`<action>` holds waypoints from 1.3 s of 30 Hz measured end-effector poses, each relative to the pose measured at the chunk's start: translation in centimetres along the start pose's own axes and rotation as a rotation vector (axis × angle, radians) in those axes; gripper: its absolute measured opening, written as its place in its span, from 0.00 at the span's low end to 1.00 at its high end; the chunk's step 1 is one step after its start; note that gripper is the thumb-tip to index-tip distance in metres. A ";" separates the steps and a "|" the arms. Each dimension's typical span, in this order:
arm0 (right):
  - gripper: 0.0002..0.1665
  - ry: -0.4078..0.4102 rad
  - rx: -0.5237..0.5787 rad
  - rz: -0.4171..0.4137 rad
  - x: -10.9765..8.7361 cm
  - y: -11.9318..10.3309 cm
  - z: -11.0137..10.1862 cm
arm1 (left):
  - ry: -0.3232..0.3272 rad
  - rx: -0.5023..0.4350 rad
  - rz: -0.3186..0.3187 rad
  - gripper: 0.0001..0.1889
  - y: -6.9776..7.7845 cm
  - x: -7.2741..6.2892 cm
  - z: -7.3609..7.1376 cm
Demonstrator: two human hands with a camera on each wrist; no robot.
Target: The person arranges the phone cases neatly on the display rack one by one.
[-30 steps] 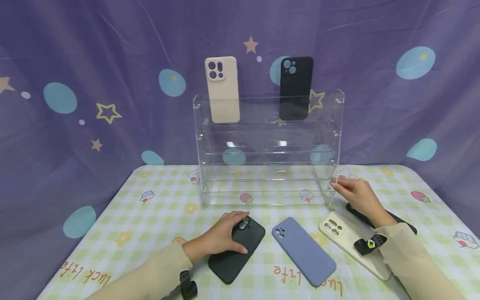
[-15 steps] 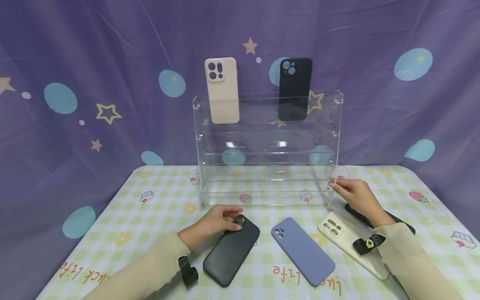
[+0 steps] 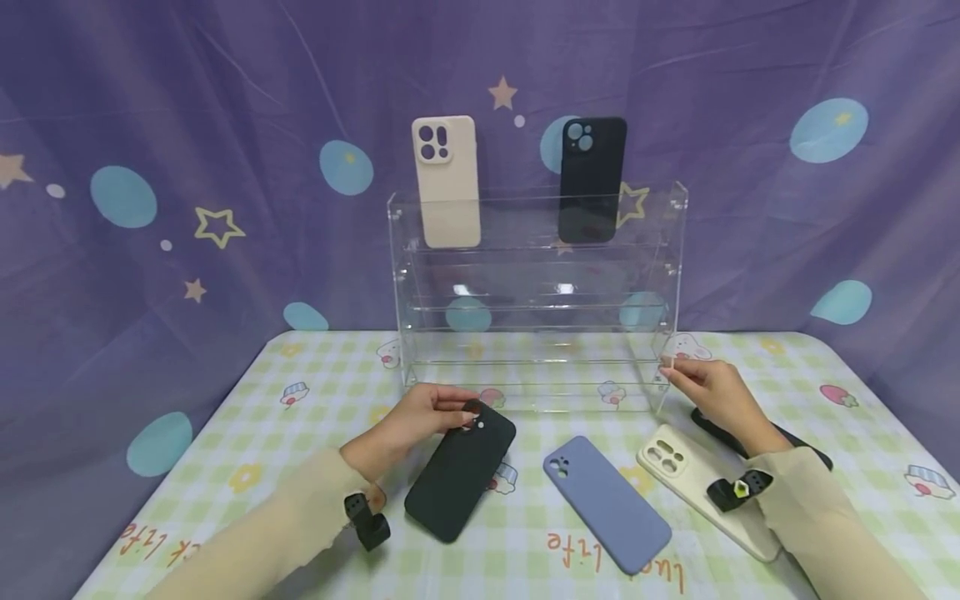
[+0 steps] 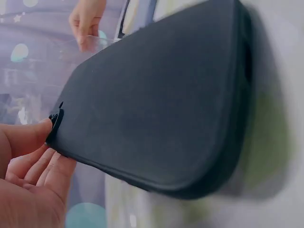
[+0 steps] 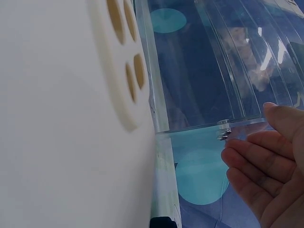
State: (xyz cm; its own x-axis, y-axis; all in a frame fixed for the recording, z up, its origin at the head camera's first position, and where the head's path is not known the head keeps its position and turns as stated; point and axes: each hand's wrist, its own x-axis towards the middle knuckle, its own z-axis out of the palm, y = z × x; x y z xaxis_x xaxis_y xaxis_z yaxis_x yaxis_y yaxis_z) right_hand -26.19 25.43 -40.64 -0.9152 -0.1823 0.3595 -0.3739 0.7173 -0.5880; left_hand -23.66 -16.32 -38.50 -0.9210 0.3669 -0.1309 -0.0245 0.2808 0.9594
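My left hand [image 3: 408, 421] pinches a black phone case [image 3: 459, 483] at its camera end, thumb on the back and fingers beneath. In the left wrist view the black case [image 4: 147, 104] is tilted and raised off the tablecloth. My right hand [image 3: 723, 404] holds the lower right side edge of a clear acrylic display rack [image 3: 540, 385] between thumb and fingers. In the right wrist view a metal fastener [image 5: 224, 129] shows at the rack's edge beside the fingertips. On the rack's top tier lean a pale pink phone case [image 3: 450, 187] and a second black phone case [image 3: 591, 183].
A blue-grey phone case [image 3: 607, 504] lies on the checked tablecloth [image 3: 247, 433] between the hands. Under the right forearm lie a cream phone case [image 3: 693, 483] and another dark case [image 3: 806, 447], both partly covered. A purple patterned curtain [image 3: 247, 150] hangs behind.
My left hand has shifted its grip to the camera end of the black phone case and moved it up toward the rack, off the table. The right hand has stayed at the rack's edge.
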 end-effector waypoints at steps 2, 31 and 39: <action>0.19 0.005 -0.003 -0.001 0.0 0.0 0.0 | 0.008 0.010 0.022 0.21 0.8 0.0 -0.2; 0.18 -0.010 0.011 -0.005 -0.1 0.0 0.2 | 0.306 -0.394 0.308 0.21 13.6 3.9 -0.4; 0.21 -0.021 0.013 0.002 -0.1 -0.2 -0.2 | 0.420 -0.534 0.445 0.18 16.3 4.7 -3.0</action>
State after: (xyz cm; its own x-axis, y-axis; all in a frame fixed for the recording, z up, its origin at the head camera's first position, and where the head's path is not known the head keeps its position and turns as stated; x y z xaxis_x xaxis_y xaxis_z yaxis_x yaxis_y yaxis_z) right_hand -26.04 25.45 -40.40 -0.9189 -0.1950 0.3430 -0.3738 0.7088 -0.5982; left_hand -29.54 -12.72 -22.70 -0.9546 -0.0492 0.2937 0.2940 -0.3131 0.9031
